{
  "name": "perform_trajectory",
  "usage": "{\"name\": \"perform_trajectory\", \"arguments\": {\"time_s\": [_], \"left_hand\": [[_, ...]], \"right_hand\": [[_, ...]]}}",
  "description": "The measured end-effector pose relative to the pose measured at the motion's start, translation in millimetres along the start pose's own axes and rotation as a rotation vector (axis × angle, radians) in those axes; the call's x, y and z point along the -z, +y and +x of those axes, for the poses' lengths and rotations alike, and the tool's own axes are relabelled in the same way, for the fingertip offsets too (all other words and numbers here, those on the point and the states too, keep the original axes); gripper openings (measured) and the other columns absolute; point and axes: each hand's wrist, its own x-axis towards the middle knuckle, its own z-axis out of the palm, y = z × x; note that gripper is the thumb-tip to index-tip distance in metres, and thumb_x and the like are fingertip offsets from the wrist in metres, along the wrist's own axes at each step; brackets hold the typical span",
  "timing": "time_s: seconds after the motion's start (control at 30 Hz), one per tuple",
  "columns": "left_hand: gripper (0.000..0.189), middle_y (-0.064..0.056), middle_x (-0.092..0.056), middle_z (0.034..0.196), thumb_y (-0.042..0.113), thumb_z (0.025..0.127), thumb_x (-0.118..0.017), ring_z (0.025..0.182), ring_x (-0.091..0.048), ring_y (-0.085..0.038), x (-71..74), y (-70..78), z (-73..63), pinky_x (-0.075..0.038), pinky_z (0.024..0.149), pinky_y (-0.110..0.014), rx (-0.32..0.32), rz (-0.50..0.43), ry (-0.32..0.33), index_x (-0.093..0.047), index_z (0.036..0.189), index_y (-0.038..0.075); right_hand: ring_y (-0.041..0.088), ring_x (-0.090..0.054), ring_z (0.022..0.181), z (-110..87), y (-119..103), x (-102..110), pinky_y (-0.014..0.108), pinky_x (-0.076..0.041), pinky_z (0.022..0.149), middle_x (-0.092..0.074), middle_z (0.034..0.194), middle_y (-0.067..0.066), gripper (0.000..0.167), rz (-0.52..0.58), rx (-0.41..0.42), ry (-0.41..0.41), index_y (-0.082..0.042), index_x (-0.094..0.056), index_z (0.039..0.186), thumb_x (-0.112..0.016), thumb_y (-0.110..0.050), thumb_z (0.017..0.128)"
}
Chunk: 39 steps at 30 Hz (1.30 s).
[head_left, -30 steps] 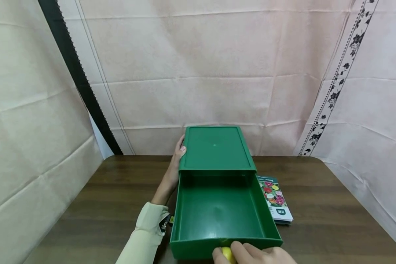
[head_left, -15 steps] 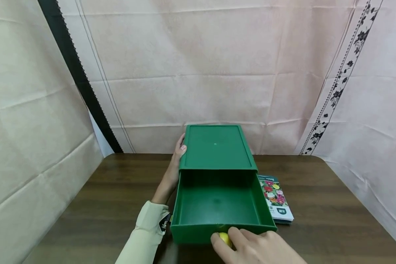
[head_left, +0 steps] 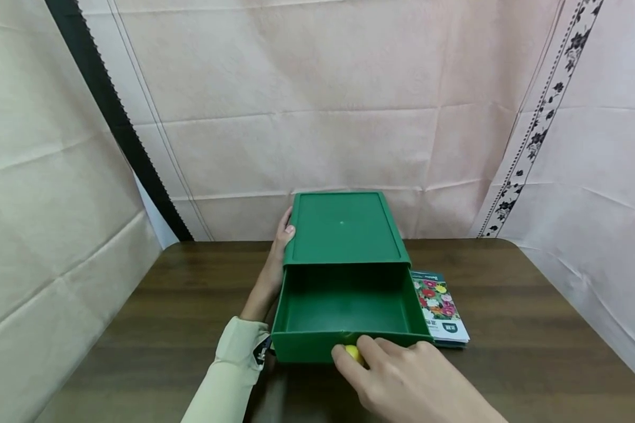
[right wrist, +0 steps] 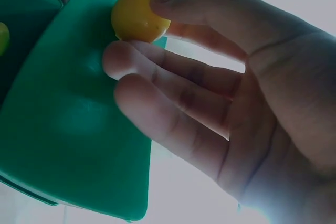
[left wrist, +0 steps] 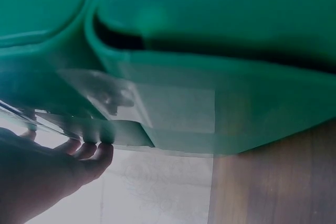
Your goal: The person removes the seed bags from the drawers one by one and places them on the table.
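A green plastic drawer box (head_left: 344, 226) lies on the wooden table with its drawer (head_left: 304, 348) pulled partly out. I see nothing lying inside the visible part of the drawer in the head view. On the drawer's front is a round yellow knob (head_left: 354, 353), which my right hand (head_left: 402, 379) pinches between thumb and fingers. The right wrist view shows the thumb on the knob (right wrist: 134, 17), the lower fingers held loosely. My left hand (head_left: 278, 249) rests along the box's left side, fingertips touching it in the left wrist view.
Right of the box lies a small stack of booklets (head_left: 441, 308) with flowers on the cover, partly hidden by the box. Pale cloth (head_left: 344, 76) hangs behind the table (head_left: 153, 329) and at both sides. A watch (head_left: 261, 352) is on the left wrist.
My right hand has moved forward with the knob, and the drawer has slid further into the box. The left hand has stayed on the side. The head view has shifted slightly.
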Motion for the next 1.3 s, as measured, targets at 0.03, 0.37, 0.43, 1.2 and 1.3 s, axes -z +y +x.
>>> {"name": "perform_trajectory", "arguments": {"time_s": [0.03, 0.37, 0.43, 1.2, 1.3], "left_hand": [[0.073, -0.007, -0.013, 0.174, 0.051, 0.106, -0.029, 0.154, -0.021, -0.037, 1.4, 0.7, -0.6, -0.018, 0.120, -0.071, 0.000, -0.001, 0.008, -0.007, 0.171, 0.024], [0.073, -0.004, -0.012, 0.174, 0.054, 0.106, -0.029, 0.156, -0.020, -0.033, 0.4, 3.9, 3.1, -0.019, 0.120, -0.070, 0.031, 0.021, 0.014, -0.007, 0.171, 0.029], [0.074, -0.003, -0.012, 0.174, 0.055, 0.106, -0.029, 0.155, -0.020, -0.034, 0.4, 4.0, 3.9, -0.019, 0.120, -0.071, 0.034, 0.024, 0.025, -0.007, 0.171, 0.028], [0.073, -0.004, -0.013, 0.174, 0.053, 0.105, -0.033, 0.156, -0.019, -0.031, 5.9, -0.7, -2.0, -0.020, 0.122, -0.067, 0.042, -0.014, 0.023, -0.010, 0.170, 0.029], [0.074, -0.004, -0.013, 0.174, 0.053, 0.104, -0.033, 0.157, -0.018, -0.031, 4.7, -0.7, -0.8, -0.019, 0.122, -0.066, 0.039, -0.010, 0.019, -0.009, 0.170, 0.030]], "right_hand": [[0.001, -0.038, 0.061, 1.7, 0.4, 0.8, 0.011, -0.030, 0.047, -0.051, 0.079, -0.008, 0.031, -0.006, 0.006, 0.009, -0.024, -0.064, 0.122, -0.079, -0.028, 0.096], [0.000, -0.043, 0.061, 7.8, 9.8, 11.8, 0.011, -0.025, 0.043, -0.050, 0.077, -0.009, 0.034, 0.006, -0.021, 0.124, -0.022, -0.069, 0.117, -0.086, -0.020, 0.088], [0.002, -0.043, 0.060, 9.9, 10.1, 12.2, 0.011, -0.023, 0.043, -0.050, 0.077, -0.008, 0.039, -0.034, -0.013, 0.173, -0.020, -0.068, 0.117, -0.089, -0.018, 0.084], [0.000, -0.039, 0.061, 25.3, 14.8, -4.8, 0.011, -0.028, 0.045, -0.049, 0.084, -0.008, 0.037, 0.106, -0.182, 0.236, -0.018, -0.070, 0.124, -0.085, -0.020, 0.090], [-0.002, -0.036, 0.058, 27.3, 18.0, -6.4, 0.012, -0.029, 0.044, -0.046, 0.086, -0.008, 0.038, 0.150, -0.224, 0.212, -0.019, -0.069, 0.126, -0.085, -0.019, 0.091]]}}
